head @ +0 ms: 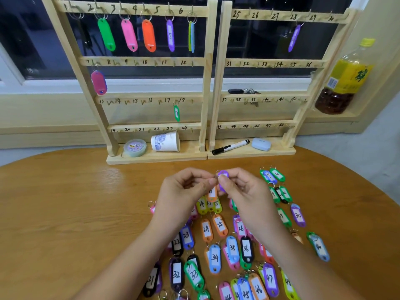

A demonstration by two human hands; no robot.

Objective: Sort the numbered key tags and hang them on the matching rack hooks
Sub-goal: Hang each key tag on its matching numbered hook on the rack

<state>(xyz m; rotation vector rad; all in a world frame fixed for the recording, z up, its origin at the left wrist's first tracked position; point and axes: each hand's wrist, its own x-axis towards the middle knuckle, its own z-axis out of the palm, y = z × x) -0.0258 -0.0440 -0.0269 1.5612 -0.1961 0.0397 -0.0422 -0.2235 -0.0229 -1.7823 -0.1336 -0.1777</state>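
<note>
Both hands are up off the tabletop, meeting in the middle over one purple key tag. The right hand has thumb and forefinger curled in, pinching the tag's body; the left hand pinches in from the other side, fingertips closed at the ring end. The tag stands roughly upright between them, long axis pointing away from the person, ring uppermost. And that's the relation that counts: the racks are straight ahead and well apart from the hands, at the far side of the tabletop, with the left rack ahead-left and the right rack ahead-right. I'd judge the right hand the carrier, since it holds the body. Which hook, though? Can't tell, because the right thumb covers the label and the number is hidden. Whether the left fingers have the ring itself or just the tag's tip is too small to make out. Below the wrists, the loose numbered tags are spread out, several hidden under the forearms, and the nearest ones are cut off at the bottom edge.
</note>
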